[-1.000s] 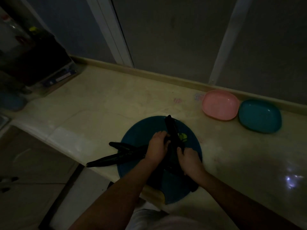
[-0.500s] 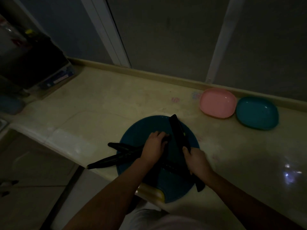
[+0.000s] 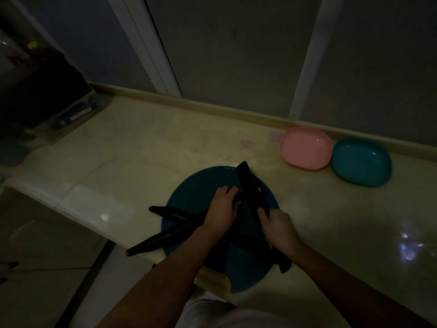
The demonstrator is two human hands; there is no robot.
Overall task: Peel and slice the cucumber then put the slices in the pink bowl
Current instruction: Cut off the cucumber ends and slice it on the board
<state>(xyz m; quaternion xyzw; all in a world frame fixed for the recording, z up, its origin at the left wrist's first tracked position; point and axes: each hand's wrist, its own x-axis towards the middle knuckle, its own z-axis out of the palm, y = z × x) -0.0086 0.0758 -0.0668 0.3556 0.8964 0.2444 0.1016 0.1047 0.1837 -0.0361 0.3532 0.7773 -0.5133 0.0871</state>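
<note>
Head view, right fingers gripping dark object, left fingers unclear, board near edge

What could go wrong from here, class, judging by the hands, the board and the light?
One: the left hand lies right beside the dark blade-like object that the right hand grips; in such dim light a finger might be cut. Two: the blue board overhangs the counter edge, so pressing down could tip it.

A pale counter bears a round blue board at its near edge. A pink bowl and a teal bowl sit side by side behind
</note>
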